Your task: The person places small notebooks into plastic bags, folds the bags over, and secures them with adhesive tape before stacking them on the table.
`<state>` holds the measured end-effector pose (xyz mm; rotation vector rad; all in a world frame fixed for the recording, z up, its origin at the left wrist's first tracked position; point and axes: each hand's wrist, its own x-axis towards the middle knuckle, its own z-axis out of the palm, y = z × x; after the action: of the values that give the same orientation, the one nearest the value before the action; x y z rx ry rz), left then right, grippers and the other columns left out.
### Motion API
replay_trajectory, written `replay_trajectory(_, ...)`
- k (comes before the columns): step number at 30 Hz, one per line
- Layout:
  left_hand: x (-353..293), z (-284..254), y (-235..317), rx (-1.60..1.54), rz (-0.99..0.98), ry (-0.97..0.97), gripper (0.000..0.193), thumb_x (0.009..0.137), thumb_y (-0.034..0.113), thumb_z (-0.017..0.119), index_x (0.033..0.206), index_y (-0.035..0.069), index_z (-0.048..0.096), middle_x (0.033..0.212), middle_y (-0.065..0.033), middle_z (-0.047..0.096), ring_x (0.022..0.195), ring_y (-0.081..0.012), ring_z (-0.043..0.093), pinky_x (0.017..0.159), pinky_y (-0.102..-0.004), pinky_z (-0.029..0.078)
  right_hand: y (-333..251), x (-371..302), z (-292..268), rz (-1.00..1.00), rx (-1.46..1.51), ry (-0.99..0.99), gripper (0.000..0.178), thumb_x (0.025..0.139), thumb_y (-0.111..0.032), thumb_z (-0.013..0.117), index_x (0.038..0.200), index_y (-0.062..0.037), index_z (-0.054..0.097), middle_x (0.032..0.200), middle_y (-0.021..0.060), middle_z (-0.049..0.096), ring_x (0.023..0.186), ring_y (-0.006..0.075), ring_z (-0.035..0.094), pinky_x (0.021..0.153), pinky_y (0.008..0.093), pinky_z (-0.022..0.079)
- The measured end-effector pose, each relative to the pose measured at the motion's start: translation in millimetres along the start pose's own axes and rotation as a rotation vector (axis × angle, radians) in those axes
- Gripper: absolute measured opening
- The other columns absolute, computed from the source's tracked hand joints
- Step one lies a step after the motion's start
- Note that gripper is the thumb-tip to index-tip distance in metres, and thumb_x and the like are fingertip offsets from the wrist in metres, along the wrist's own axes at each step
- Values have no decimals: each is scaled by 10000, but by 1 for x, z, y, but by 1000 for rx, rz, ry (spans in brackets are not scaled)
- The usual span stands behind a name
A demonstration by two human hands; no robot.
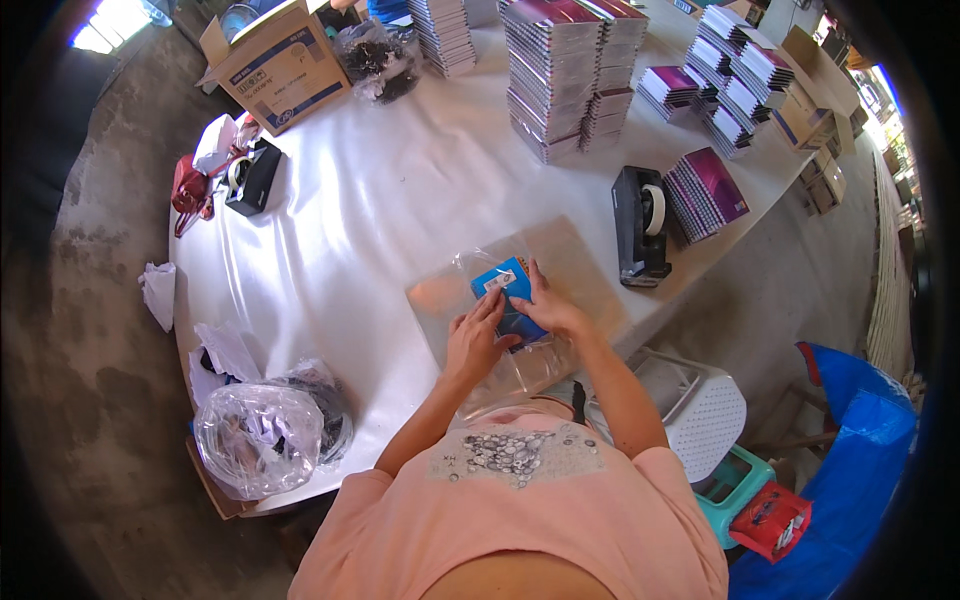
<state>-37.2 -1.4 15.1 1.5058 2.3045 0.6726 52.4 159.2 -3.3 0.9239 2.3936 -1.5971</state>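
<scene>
A blue rectangular booklet or pack [489,283] with a small white label lies in front of me on a clear plastic sheet or bag [560,250]. My left hand [478,338] rests on its left side, fingers stretched toward the label and thumb pointing right. My right hand [550,305] lies along its right edge, index finger extended upward and thumb across the blue face. Both hands are open and press on the pack rather than wrapping round it. Part of the pack is hidden beneath them. Whether the plastic covers it, I cannot tell.
Right of the plastic stands a black tape dispenser [630,225] beside a purple notebook stack [708,195]. Tall notebook stacks [550,90] and a cardboard box [285,75] stand farther back. Another tape dispenser [255,180] sits left; crumpled clear plastic [260,435] lies near left. A white stool [705,420] stands right.
</scene>
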Motion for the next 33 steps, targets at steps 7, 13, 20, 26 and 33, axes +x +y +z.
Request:
replay_trajectory(7, 2, -14, 15, 64, -151, -86, 791, 696, 288, 747, 1380, 122, 386, 1464, 22, 331, 1305, -143, 358, 902, -453, 378, 28, -49, 8, 321, -626, 627, 626, 878, -254, 552, 1387, 25, 318, 1494, 229, 142, 1393, 325, 164, 1099, 496, 179)
replay_trajectory(13, 3, -14, 20, 74, -127, -37, 799, 681, 266, 761, 1369, 120, 384, 1451, 28, 342, 1304, -128, 357, 849, -483, 413, 74, -49, 22, -146, -601, 759, 536, 818, -172, 611, 1318, -81, 443, 1409, 217, 344, 1343, 300, 297, 1044, 505, 280)
replay_trajectory(20, 5, -15, 23, 51, -192, -136, 801, 711, 302, 742, 1392, 133, 356, 1478, 38, 300, 1312, -136, 349, 870, -502, 403, 74, -27, -32, 104, 194, 730, 711, 660, -159, 809, 1241, -7, 428, 963, 150, 623, 868, 251, 611, 805, 342, 471)
replay_trajectory(26, 5, -13, 22, 83, -202, -143, 803, 711, 271, 749, 1397, 167, 346, 1459, 29, 320, 1299, -153, 363, 836, -509, 420, 43, -36, -55, 21, 301, 417, 331, 754, -114, 746, 1027, 5, 600, 756, 40, 639, 701, 80, 585, 615, 224, 443)
replay_trajectory(33, 18, 1, 35, 120, -77, -29, 776, 737, 127, 696, 1395, 329, 337, 1300, -70, 432, 1245, -268, 415, 794, -573, 480, 0, -35, -6, -234, -284, 260, 353, 797, -134, 704, 1115, -4, 624, 708, 24, 624, 661, 49, 545, 583, 234, 422)
